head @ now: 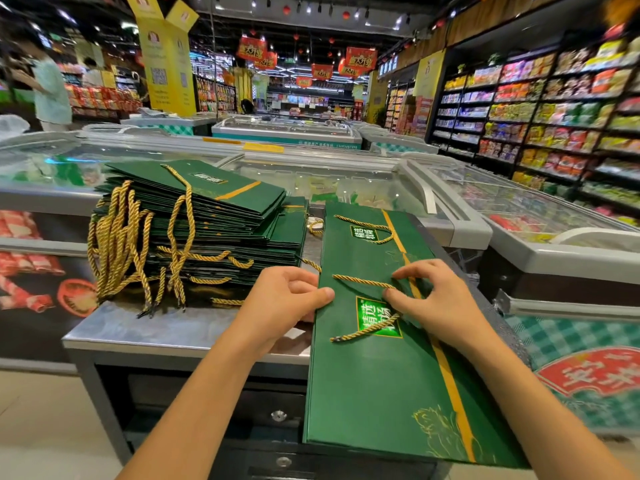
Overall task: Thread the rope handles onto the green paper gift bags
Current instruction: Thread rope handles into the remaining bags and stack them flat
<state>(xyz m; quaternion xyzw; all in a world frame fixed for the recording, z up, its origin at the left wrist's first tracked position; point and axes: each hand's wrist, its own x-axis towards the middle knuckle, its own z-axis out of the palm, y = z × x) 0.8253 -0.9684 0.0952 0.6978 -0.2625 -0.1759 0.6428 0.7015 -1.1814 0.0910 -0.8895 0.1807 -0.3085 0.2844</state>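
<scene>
A flat green paper gift bag [381, 382] with a gold stripe lies in front of me, overhanging the metal counter's front edge. A gold rope handle [360, 280] crosses its top end and loops back near the label. My left hand [287, 296] grips the bag's left edge, thumb on top. My right hand [433, 299] pinches the rope where it meets the bag near the stripe. A second green bag [360, 244] with a threaded handle lies just beyond.
A tall stack of green bags [207, 223] sits at left on the metal counter [138, 327], loose gold ropes [117, 244] draped over its edge. Glass-topped freezers [346, 181] stand behind and to the right. Stocked shelves [554, 116] line the right aisle.
</scene>
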